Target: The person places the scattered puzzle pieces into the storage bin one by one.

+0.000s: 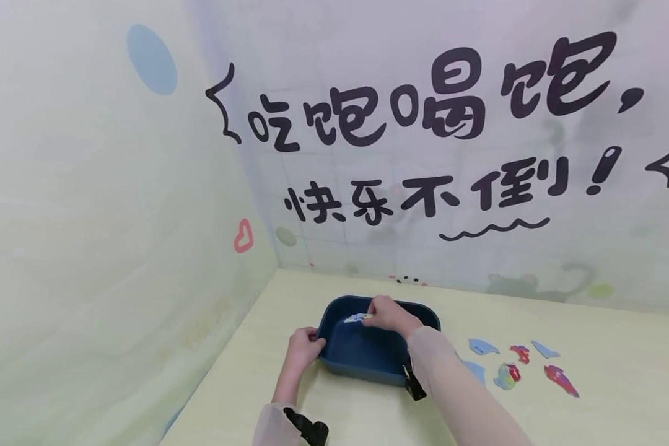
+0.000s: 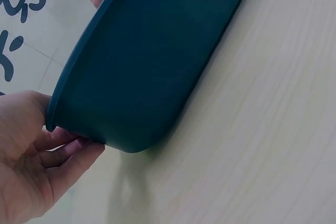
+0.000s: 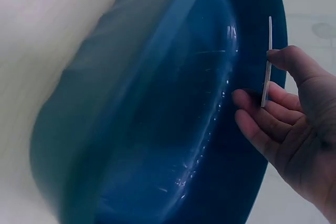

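dark teal on tray. pale blue, white and yellowish mottling on held piece. light blue on pointed piece; red with purple on long piece; green, red and blue patches on rounded piece. pale cream, faint wood grain on surface. off-white on sleeves. bold black characters across whitish backdrop.
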Available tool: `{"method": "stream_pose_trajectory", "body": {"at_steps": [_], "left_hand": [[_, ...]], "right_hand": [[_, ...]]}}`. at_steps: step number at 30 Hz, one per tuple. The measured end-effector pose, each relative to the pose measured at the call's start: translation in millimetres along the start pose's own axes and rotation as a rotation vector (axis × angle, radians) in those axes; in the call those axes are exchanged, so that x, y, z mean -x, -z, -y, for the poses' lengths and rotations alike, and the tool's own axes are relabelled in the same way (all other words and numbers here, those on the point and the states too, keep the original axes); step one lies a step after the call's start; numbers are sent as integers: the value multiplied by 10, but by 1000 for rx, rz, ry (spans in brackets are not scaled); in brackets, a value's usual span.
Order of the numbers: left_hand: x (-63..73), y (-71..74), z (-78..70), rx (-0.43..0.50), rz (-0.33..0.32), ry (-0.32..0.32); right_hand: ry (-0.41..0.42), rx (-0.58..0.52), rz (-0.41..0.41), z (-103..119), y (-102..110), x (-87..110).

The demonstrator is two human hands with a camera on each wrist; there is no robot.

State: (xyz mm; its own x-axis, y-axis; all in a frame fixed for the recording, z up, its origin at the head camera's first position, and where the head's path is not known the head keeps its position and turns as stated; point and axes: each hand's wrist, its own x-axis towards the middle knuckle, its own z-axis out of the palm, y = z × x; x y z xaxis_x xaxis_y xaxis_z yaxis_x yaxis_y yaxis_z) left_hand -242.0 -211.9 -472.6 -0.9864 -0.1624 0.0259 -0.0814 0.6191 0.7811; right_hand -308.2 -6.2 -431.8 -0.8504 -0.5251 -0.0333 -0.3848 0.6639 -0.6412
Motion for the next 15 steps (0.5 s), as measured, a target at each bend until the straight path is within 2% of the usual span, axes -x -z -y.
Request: {"method": "stream_pose_trajectory", "body": {"at_steps": [8, 15], "left_hand": [[39, -3, -4, -1, 3, -27], [42, 17, -11, 0, -21, -35]], "right_hand": [[-58, 128, 74, 30, -73, -75], [-100, 230, 180, 54, -133, -298]]}}
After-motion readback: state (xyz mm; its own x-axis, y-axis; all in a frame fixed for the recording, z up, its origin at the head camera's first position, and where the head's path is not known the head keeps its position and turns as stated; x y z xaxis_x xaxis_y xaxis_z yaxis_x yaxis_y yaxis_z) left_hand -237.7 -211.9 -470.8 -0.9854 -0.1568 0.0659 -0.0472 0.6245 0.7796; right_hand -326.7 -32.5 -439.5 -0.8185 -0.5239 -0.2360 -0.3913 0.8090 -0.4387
